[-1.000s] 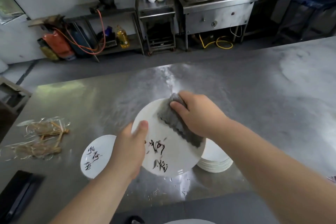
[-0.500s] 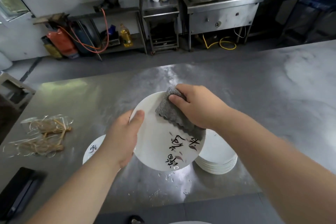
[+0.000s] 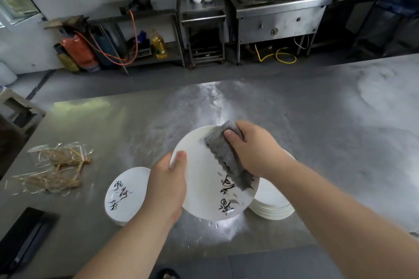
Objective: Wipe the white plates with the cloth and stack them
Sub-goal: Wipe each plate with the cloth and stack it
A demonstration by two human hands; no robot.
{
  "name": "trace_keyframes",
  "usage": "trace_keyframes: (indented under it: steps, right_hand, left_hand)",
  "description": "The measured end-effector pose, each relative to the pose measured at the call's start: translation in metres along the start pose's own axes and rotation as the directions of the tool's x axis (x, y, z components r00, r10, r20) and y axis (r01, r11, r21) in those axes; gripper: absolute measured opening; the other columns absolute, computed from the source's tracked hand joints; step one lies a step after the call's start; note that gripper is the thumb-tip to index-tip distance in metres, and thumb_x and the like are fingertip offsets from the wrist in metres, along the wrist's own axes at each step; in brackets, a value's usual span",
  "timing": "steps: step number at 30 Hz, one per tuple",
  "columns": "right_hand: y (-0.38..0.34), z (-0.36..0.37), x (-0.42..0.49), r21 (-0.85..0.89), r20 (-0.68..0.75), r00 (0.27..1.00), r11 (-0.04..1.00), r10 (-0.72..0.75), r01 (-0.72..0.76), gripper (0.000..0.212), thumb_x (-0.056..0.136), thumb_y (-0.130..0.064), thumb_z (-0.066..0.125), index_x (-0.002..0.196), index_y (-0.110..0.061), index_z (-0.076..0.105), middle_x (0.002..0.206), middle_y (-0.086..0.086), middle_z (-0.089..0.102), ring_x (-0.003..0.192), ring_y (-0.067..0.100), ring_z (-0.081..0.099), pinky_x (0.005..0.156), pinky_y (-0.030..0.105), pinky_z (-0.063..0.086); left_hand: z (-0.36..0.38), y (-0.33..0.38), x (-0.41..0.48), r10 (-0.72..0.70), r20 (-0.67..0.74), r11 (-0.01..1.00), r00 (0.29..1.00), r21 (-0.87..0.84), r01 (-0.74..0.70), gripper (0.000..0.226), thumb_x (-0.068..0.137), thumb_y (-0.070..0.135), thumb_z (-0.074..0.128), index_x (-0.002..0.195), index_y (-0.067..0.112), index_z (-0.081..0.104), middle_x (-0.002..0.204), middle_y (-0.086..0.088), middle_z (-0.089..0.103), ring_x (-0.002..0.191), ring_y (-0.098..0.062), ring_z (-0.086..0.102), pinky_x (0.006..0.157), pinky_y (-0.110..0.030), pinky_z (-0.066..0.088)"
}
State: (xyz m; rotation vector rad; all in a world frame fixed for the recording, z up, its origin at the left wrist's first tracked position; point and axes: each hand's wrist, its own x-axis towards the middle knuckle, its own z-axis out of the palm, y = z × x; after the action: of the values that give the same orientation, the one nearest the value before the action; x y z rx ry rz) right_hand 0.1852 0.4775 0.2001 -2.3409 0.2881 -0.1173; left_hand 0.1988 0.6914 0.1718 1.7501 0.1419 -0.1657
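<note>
White plate (image 3: 199,188), black calligraphy; grey cloth (image 3: 223,154).

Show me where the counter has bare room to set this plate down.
Free: the wide stretch of counter right of the plate stack and beyond the held plate. Crowded: the near left, where the lettered plates, clear packets and a black object lie.

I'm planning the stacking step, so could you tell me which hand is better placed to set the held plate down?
Left, probably. The left hand grips the plate by its rim, while the right hand is occupied pressing the cloth against it.
</note>
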Motion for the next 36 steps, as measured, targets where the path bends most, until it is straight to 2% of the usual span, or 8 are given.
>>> trace_keyframes:
  steps: [4,6,8,12,20,26,30,36]
  right_hand:
    - [0.015,0.026,-0.02,0.188,-0.091,0.971,0.961,0.221,-0.201,0.028,0.105,-0.04,0.052,0.085,-0.02,0.054,0.076,0.001,0.064,0.074,0.02,0.059,0.06,0.023,0.038]
    - [0.015,0.025,-0.025,0.202,-0.207,0.971,0.976,0.118,-0.075,0.022,0.104,-0.034,0.054,0.082,-0.034,0.053,0.069,-0.008,0.063,0.067,0.007,0.056,0.056,0.017,0.037]
    - [0.007,0.018,-0.03,0.114,-0.285,0.93,0.955,-0.233,0.275,0.02,0.101,-0.026,0.056,0.092,-0.044,0.059,0.078,-0.018,0.067,0.074,-0.001,0.061,0.064,0.014,0.044]
    - [0.009,0.012,-0.051,-0.047,-0.071,0.685,0.689,-0.725,0.724,0.048,0.109,-0.04,0.039,0.126,-0.007,0.069,0.125,0.005,0.07,0.115,0.023,0.067,0.097,0.031,0.053]
    - [-0.015,0.048,-0.05,-0.172,0.077,0.912,0.896,-0.402,0.41,0.066,0.109,-0.045,0.021,0.166,-0.011,0.015,0.173,0.001,0.001,0.16,0.017,-0.009,0.13,0.036,-0.003]
    - [-0.009,0.039,-0.028,-0.248,0.076,0.968,0.936,-0.237,0.249,0.065,0.111,-0.036,0.026,0.166,-0.015,-0.003,0.173,-0.001,-0.014,0.158,0.023,-0.019,0.129,0.044,-0.003]
    - [-0.017,0.051,-0.047,-0.217,0.119,0.907,0.881,-0.403,0.42,0.067,0.11,-0.046,0.016,0.167,-0.015,-0.001,0.174,-0.002,-0.012,0.159,0.023,-0.017,0.129,0.043,-0.004]
    - [-0.016,0.028,0.007,-0.285,0.038,0.973,0.931,-0.227,0.228,0.064,0.109,-0.038,0.021,0.166,-0.016,0.002,0.174,0.001,-0.008,0.16,0.032,-0.01,0.128,0.054,-0.001]
  left_hand:
    - [0.008,-0.008,0.002,-0.182,-0.043,0.982,0.982,0.035,0.183,0.038,0.101,0.06,0.055,0.093,0.026,0.07,0.096,-0.007,0.075,0.097,-0.038,0.072,0.071,-0.038,0.056]
    - [0.007,-0.006,-0.001,-0.562,0.235,0.807,0.793,-0.055,0.588,0.071,0.087,0.09,0.044,0.116,0.029,0.068,0.125,-0.013,0.072,0.112,-0.041,0.07,0.075,-0.05,0.062]
    - [-0.001,-0.009,0.002,-0.598,0.529,0.576,0.603,-0.24,0.782,0.11,0.073,0.102,0.038,0.134,0.014,0.066,0.141,-0.031,0.059,0.119,-0.055,0.064,0.079,-0.065,0.06]
    - [-0.025,0.003,0.016,-0.397,0.587,0.417,0.705,-0.569,0.709,0.064,0.091,0.043,0.066,0.122,-0.013,0.07,0.118,-0.032,0.072,0.1,-0.046,0.076,0.077,-0.056,0.065]
    - [-0.014,0.01,-0.004,-0.128,0.633,0.677,0.763,-0.506,0.534,0.046,0.101,0.021,0.058,0.144,0.004,0.062,0.144,-0.019,0.064,0.123,-0.027,0.069,0.101,-0.041,0.056]
    - [-0.022,0.024,0.001,-0.045,0.506,0.713,0.861,-0.588,0.382,0.055,0.089,0.029,0.069,0.137,0.001,0.068,0.143,-0.025,0.064,0.131,-0.038,0.064,0.101,-0.047,0.058]
    - [-0.009,0.022,-0.009,-0.122,0.538,0.762,0.834,-0.488,0.426,0.046,0.106,0.033,0.051,0.145,0.012,0.064,0.143,-0.019,0.065,0.127,-0.031,0.068,0.087,-0.043,0.062]
    - [-0.01,0.025,-0.004,-0.083,0.484,0.729,0.871,-0.567,0.384,0.056,0.103,0.032,0.055,0.15,0.003,0.054,0.15,-0.023,0.058,0.14,-0.036,0.057,0.111,-0.05,0.05]
